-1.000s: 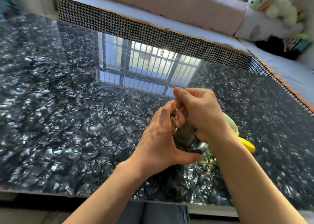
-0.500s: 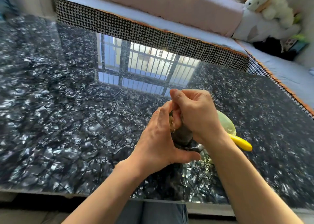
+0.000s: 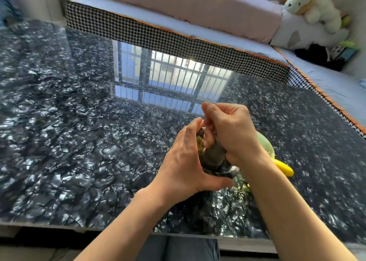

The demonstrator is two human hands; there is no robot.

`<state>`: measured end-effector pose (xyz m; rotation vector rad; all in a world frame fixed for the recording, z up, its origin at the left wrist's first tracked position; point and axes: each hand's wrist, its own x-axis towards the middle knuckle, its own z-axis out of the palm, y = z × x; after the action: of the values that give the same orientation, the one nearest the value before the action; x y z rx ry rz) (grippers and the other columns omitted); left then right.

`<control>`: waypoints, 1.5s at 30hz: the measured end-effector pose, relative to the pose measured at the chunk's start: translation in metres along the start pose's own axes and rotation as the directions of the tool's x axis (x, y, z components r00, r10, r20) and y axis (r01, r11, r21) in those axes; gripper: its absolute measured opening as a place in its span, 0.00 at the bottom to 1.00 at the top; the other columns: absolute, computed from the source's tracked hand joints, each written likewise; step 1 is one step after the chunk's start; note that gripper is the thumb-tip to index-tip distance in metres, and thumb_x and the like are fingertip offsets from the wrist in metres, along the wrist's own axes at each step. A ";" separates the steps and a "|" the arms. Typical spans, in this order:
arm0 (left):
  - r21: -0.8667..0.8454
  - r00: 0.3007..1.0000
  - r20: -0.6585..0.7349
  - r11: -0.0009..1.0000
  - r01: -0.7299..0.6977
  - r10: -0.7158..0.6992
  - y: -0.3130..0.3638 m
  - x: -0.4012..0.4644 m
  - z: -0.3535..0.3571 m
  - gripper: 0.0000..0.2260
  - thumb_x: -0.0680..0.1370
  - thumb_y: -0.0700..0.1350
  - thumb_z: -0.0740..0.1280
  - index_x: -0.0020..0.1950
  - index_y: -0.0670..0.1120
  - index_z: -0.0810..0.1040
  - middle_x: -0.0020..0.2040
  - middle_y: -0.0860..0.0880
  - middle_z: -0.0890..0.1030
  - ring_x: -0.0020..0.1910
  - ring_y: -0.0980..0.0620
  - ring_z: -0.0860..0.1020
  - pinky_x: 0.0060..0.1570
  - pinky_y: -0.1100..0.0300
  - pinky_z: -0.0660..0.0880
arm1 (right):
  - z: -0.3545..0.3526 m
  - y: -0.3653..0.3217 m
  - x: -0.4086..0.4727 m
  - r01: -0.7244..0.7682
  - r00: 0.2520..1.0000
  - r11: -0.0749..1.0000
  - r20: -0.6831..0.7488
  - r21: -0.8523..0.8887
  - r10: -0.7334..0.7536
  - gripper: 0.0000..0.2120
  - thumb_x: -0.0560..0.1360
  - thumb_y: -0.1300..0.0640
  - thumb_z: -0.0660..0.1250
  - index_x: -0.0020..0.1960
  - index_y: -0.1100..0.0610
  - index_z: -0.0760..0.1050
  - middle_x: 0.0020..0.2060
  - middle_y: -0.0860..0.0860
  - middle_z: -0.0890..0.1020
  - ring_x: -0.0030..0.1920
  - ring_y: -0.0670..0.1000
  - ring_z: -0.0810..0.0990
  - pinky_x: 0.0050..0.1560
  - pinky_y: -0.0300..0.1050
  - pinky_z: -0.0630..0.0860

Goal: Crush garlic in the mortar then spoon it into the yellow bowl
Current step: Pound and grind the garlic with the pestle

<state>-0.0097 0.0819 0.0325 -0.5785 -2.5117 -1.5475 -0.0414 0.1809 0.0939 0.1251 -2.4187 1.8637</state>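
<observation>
- Head camera looks down on a glossy dark table [image 3: 83, 141], its top mirroring a barred window.
- Both hands are close together near the front edge, working over one spot.
- Her or his left hand [image 3: 184, 161] curls round the side of the mortar [image 3: 227, 170], thumb underneath toward the person; only a shiny bit of its rim shows.
- Right hand [image 3: 231, 134] is fisted tight around the dark pestle [image 3: 214, 153], which points down into the mortar.
- Some pale greenish mash, likely the garlic [image 3: 200, 143], peeks out between the two hands.
- Yellow bowl [image 3: 265, 145] sits just behind the right wrist, mostly hidden.
- Yellow handle [image 3: 284, 167] sticks out to the right beside that bowl; I can't tell what it belongs to.
- Plush toy [image 3: 311, 5] sits on the sofa [image 3: 198, 9] in the far corner.
</observation>
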 end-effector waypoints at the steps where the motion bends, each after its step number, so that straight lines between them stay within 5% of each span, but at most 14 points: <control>1: 0.001 1.000 0.004 1.000 -0.001 0.001 0.000 0.000 0.000 0.55 0.56 0.59 0.77 0.73 0.49 0.49 0.67 0.58 0.61 0.67 0.62 0.59 0.65 0.69 0.57 | -0.002 -0.006 0.001 0.009 1.000 1.000 -0.016 0.012 -0.009 0.21 0.77 0.57 0.63 0.26 0.57 0.71 0.15 0.53 0.71 0.18 0.54 0.66 0.23 0.49 0.67; 6: 0.021 0.999 0.032 1.000 -0.015 0.014 -0.002 0.000 0.000 0.54 0.57 0.61 0.76 0.73 0.50 0.49 0.71 0.56 0.61 0.67 0.64 0.58 0.64 0.71 0.54 | -0.015 -0.037 0.004 0.136 0.990 0.975 -0.064 0.177 -0.127 0.21 0.76 0.58 0.63 0.25 0.56 0.71 0.14 0.51 0.69 0.16 0.52 0.66 0.27 0.52 0.67; 13: -0.004 1.000 -0.003 1.000 -0.013 0.013 0.001 -0.001 -0.001 0.54 0.56 0.58 0.78 0.73 0.52 0.49 0.61 0.61 0.62 0.63 0.63 0.61 0.61 0.71 0.59 | 0.004 0.006 -0.001 0.051 0.998 0.998 0.038 -0.046 -0.049 0.21 0.77 0.57 0.62 0.26 0.60 0.72 0.16 0.55 0.72 0.18 0.53 0.68 0.23 0.42 0.67; 20: 0.023 0.999 0.038 0.999 -0.022 0.021 -0.004 0.001 0.000 0.54 0.56 0.62 0.75 0.73 0.50 0.49 0.71 0.57 0.61 0.67 0.64 0.58 0.61 0.77 0.52 | -0.022 -0.039 0.006 0.181 0.982 0.968 -0.080 0.176 -0.169 0.19 0.76 0.58 0.63 0.26 0.56 0.71 0.15 0.51 0.70 0.16 0.52 0.68 0.24 0.44 0.67; 25: -0.017 1.000 -0.005 1.000 -0.019 0.019 -0.003 0.001 0.000 0.52 0.55 0.57 0.78 0.72 0.52 0.52 0.57 0.68 0.62 0.60 0.65 0.62 0.56 0.79 0.59 | 0.003 0.005 0.007 0.056 0.998 0.991 0.013 -0.125 -0.054 0.21 0.77 0.57 0.62 0.26 0.64 0.72 0.17 0.54 0.73 0.18 0.49 0.69 0.27 0.41 0.68; 31: 0.012 0.999 0.020 0.999 -0.030 0.029 -0.002 0.000 0.000 0.54 0.56 0.60 0.77 0.73 0.50 0.49 0.69 0.57 0.62 0.67 0.62 0.58 0.66 0.68 0.56 | -0.010 -0.023 0.008 0.086 0.996 0.996 -0.027 0.019 -0.085 0.20 0.77 0.58 0.63 0.26 0.57 0.71 0.15 0.52 0.71 0.16 0.53 0.68 0.23 0.40 0.67; 34: 0.014 0.999 0.029 1.000 -0.027 0.027 -0.003 0.000 0.000 0.55 0.56 0.61 0.76 0.73 0.50 0.49 0.71 0.56 0.61 0.67 0.64 0.57 0.63 0.76 0.51 | -0.019 -0.041 0.006 0.186 0.982 0.977 -0.059 0.108 -0.180 0.19 0.77 0.58 0.63 0.27 0.58 0.70 0.14 0.51 0.70 0.16 0.53 0.67 0.22 0.42 0.67; 40: -0.015 1.000 -0.020 1.000 -0.023 0.022 -0.001 0.001 0.001 0.52 0.55 0.56 0.79 0.71 0.51 0.53 0.56 0.67 0.63 0.59 0.65 0.62 0.56 0.79 0.59 | 0.003 0.008 0.008 0.025 0.999 0.987 0.032 -0.160 -0.020 0.22 0.77 0.56 0.63 0.25 0.62 0.72 0.16 0.53 0.72 0.17 0.49 0.68 0.21 0.38 0.64; 45: 0.015 1.000 0.011 0.999 -0.029 0.029 -0.001 -0.001 0.002 0.54 0.56 0.61 0.76 0.73 0.50 0.49 0.71 0.56 0.61 0.68 0.62 0.58 0.67 0.66 0.56 | -0.014 -0.026 0.012 0.129 0.990 0.984 -0.079 0.120 -0.120 0.20 0.76 0.58 0.63 0.26 0.56 0.70 0.14 0.52 0.70 0.16 0.52 0.67 0.22 0.41 0.66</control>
<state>-0.0097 0.0826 0.0303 -0.6191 -2.5093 -1.5178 -0.0498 0.1877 0.1243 0.2098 -2.1939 1.9284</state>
